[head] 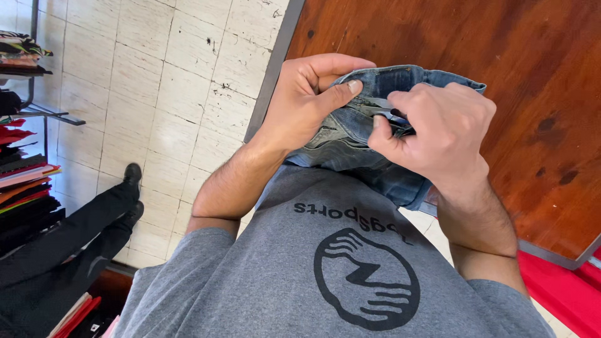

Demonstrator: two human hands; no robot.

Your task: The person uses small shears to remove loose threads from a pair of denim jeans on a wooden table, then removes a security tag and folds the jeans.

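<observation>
Both hands on a pair of blue denim jeans (350, 134), held up in the centre of the frame, just above the wearer's grey printed t-shirt (325, 275).

Left hand (307, 100), centre-left: fingers curled over the top edge of the waistband, thumb pressed flat across the front of the denim. Clamped on the fabric.

Right hand (438, 128), centre-right: fingers closed into a pinch at the fly area, thumb underneath. Something small and dark with a silvery edge sits at the fingertips, looks like the zipper (393, 117) or its pull; too small to say which. Grip is closed on it and on the denim around it.

The hands nearly touch, with the fly section between them. The rest of the jeans hangs bunched below the hands, against the shirt.

Surroundings:
- Reddish-brown wooden table (501, 75) with a grey metal edge, upper right of frame, behind the jeans. Dark spots on the wood.
- Off-white tiled floor (163, 81), upper left.
- Another person's legs in black trousers and black shoes (81, 231), lower left, well apart from the hands.
- Rack of folded clothes (22, 169), red, black and patterned, far left edge.
- Red surface (563, 294), lower right corner.
</observation>
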